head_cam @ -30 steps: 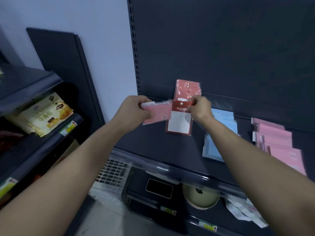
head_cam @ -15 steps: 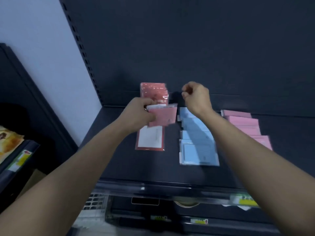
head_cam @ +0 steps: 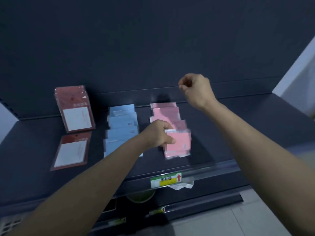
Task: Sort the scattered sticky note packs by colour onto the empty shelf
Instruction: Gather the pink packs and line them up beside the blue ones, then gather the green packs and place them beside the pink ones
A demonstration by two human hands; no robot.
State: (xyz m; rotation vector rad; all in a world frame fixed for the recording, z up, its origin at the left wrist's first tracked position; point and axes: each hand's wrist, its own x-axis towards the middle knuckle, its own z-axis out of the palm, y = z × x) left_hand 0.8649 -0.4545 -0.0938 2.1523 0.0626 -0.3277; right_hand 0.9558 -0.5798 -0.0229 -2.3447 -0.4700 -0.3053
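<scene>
On the dark shelf (head_cam: pixel 221 137) lie three colour groups. Red packs sit at the left: a stack at the back (head_cam: pixel 75 109) and one pack in front (head_cam: pixel 70 151). A column of blue packs (head_cam: pixel 121 123) fills the middle. Pink packs (head_cam: pixel 166 111) form a row at the right. My left hand (head_cam: pixel 157 134) grips a pink pack (head_cam: pixel 179 142) by its left edge, at the front end of the pink row. My right hand (head_cam: pixel 194 89) hovers above the back of the shelf, fingers curled, holding nothing.
A green and yellow price label (head_cam: pixel 166 180) sits on the shelf's front rail, with crumpled clear wrap (head_cam: pixel 183 185) just under it. Lower shelf rails (head_cam: pixel 187 206) and a light floor (head_cam: pixel 230 222) lie below. A pale wall (head_cam: pixel 296 79) borders the right.
The view swung right. My right hand let go of the red pack, now lying at the front left, and lifted away. My left hand carried the pink pack right to the pink row.
</scene>
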